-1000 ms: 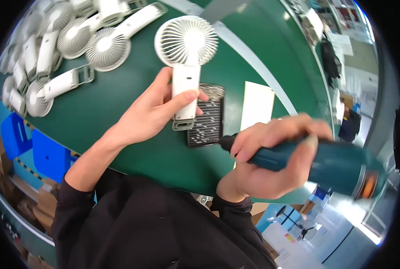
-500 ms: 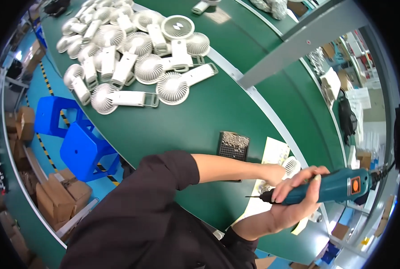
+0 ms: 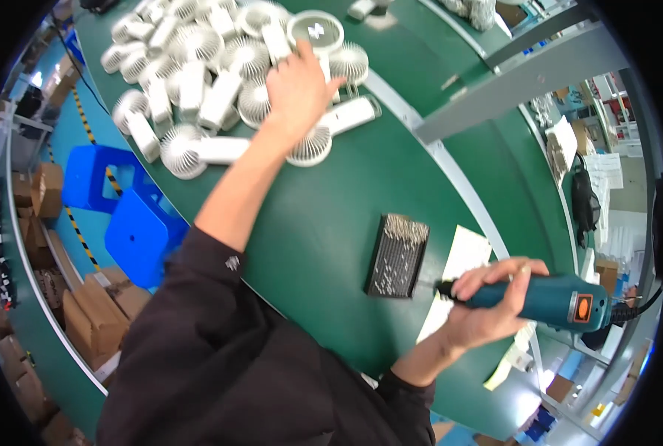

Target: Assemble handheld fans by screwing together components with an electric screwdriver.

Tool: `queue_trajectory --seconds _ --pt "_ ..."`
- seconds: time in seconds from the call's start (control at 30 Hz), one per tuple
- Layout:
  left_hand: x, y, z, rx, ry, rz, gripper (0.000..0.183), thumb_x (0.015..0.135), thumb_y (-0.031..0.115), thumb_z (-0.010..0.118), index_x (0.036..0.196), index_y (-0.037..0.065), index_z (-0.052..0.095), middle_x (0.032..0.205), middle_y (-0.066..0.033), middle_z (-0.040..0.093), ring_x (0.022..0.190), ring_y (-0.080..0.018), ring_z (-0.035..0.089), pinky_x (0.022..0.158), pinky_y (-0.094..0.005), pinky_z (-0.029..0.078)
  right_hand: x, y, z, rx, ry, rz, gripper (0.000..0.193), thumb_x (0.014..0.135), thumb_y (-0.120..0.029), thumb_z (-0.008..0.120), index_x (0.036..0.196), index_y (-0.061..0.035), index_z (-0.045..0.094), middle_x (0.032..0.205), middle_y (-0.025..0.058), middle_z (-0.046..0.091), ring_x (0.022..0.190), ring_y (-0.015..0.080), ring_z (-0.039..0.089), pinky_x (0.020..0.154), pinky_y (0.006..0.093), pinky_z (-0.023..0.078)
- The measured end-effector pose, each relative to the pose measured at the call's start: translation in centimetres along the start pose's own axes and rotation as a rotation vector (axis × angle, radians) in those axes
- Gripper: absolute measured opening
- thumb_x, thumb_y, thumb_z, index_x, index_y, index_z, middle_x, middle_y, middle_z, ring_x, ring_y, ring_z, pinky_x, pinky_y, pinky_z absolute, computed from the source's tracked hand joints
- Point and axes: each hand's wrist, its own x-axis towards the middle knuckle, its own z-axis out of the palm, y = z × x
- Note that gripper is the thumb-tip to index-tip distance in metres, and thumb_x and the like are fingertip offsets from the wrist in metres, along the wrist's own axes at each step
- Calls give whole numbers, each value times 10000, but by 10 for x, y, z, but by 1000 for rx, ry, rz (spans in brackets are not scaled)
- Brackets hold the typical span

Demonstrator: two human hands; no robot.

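My left hand (image 3: 300, 85) reaches over the near right part of a pile of white handheld fans (image 3: 197, 44), thumb spread and fingers stretched. It covers part of a fan handle, and whether it touches that fan is hard to tell. My right hand (image 3: 491, 301) is wrapped round a teal electric screwdriver (image 3: 550, 301). The tool lies level, its thin bit pointing left toward a black screw tray (image 3: 396, 256). Small screws crowd the tray's far end, and more are scattered in its rows. Under the tool lies a pale paper sheet (image 3: 469, 253).
A grey metal post (image 3: 524, 85) slants over the green table (image 3: 331, 223), beside a light metal strip (image 3: 457, 178). The screwdriver's black cord (image 3: 632, 312) runs off to the right. Blue stools (image 3: 142, 241) and cardboard boxes (image 3: 97, 316) stand on the floor at left.
My left hand has swung from beside the screwdriver's tip to the fan pile. The fan by the paper no longer shows. My right hand keeps the screwdriver, and the tray is now fully uncovered.
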Motion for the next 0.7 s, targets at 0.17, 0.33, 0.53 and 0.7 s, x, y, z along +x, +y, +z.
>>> queue_trajectory --seconds 0.17,0.33,0.53,0.7 --pt "1 -3 -2 -307 28 16 544 876 165 564 1302 -114 373 861 -291 659 734 -442 668 675 -513 543 -7 31 2 -34 15 -71 220 928 -128 530 1034 26 414 614 95 470 355 162 429 348 301 415" --pt "-38 -2 -20 -1604 66 514 546 985 201 505 1400 -95 308 955 -257 676 820 -323 690 707 -435 537 -15 57 -1 -114 33 -186 189 913 -117 525 1005 9 419 610 104 472 355 182 456 344 310 432" --pt "-114 27 -46 -1889 -869 -324 410 983 129 490 1351 -44 436 1124 -139 659 920 -213 688 792 -309 556 -18 67 -7 -120 39 -145 177 915 -128 519 992 3 428 589 92 449 356 172 455 333 313 434" --pt "-148 30 -32 -1871 -971 -402 386 1027 192 515 1342 -19 447 1290 -116 596 1084 -209 647 880 -307 536 -19 75 -8 -154 30 -152 172 914 -127 522 979 1 429 589 93 453 347 171 453 325 311 428"
